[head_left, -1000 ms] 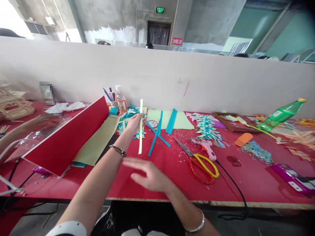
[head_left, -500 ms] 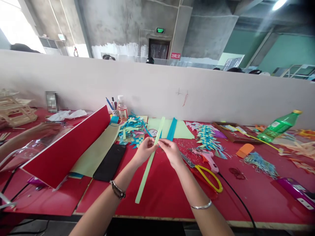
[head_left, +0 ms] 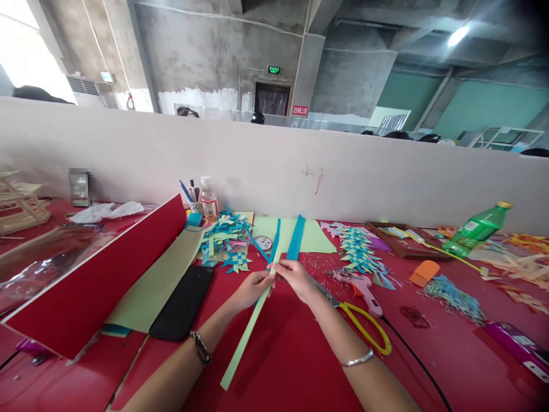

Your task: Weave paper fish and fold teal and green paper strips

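Note:
A long pale green paper strip [head_left: 244,346] slants across the middle of the head view, its lower end toward me. My left hand [head_left: 253,288] pinches it near the middle from the left side. My right hand [head_left: 294,277] closes on it at about the same spot, fingertips close to those of the left. A narrow blue paper strip [head_left: 274,240] shows behind the green one and reaches down to the fingers; whether it is also gripped is partly hidden. Beyond my right hand lies a wider blue strip [head_left: 295,237] on a light green paper sheet [head_left: 321,237].
Scissors [head_left: 364,326] with yellow handles and a pink glue gun [head_left: 358,286] lie at right, near woven paper pieces [head_left: 360,246]. A black phone [head_left: 182,306] and a red board [head_left: 98,280] are at left. A green bottle [head_left: 478,229] leans at far right.
Both hands and the green strip sit lower in view, as the head view has tilted up. The narrow blue strip behind the green one now shows more. The co-worker's arm at left is no longer clearly visible.

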Demonstrator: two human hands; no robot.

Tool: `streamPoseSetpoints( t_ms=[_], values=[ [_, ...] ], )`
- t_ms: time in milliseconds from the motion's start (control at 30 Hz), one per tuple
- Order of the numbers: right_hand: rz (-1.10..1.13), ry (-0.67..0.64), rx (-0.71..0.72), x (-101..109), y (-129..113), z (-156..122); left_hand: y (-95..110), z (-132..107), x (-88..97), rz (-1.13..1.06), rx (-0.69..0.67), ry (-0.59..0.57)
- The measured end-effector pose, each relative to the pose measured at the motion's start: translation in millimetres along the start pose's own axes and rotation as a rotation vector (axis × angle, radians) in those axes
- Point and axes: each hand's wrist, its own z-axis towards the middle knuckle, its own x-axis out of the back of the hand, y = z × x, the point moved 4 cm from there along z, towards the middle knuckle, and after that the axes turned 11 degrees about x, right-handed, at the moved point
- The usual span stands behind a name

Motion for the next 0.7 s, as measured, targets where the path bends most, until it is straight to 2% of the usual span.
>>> streamPoseSetpoints(
  t_ms=[100, 300, 400, 567, 700],
  values=[
    [-0.019, 0.001, 0.001, 3.3, 6.5, 1.5, -7.6, 2.3, -0.4, 0.010, 0.013, -0.002],
    [-0.026, 0.051, 0.009, -6.6, 22.4, -3.2, -23.4, 7.1, 2.9, 0.023, 0.058, 0.105],
    [-0.021, 0.101, 0.002, -3.3, 28.9, -4.3, -25.1, 6.6, 2.8, 0.043, 0.097, 0.061],
    [-0.018, 0.243, -0.005, 13.6, 37.4, -5.7, -22.3, 0.6, 0.8, 0.064, 0.169, -0.068],
    [-0.039, 0.258, 0.007, 10.9, 36.4, -10.0, -20.4, -3.6, -1.4, 0.037, 0.189, -0.080]
  ],
)
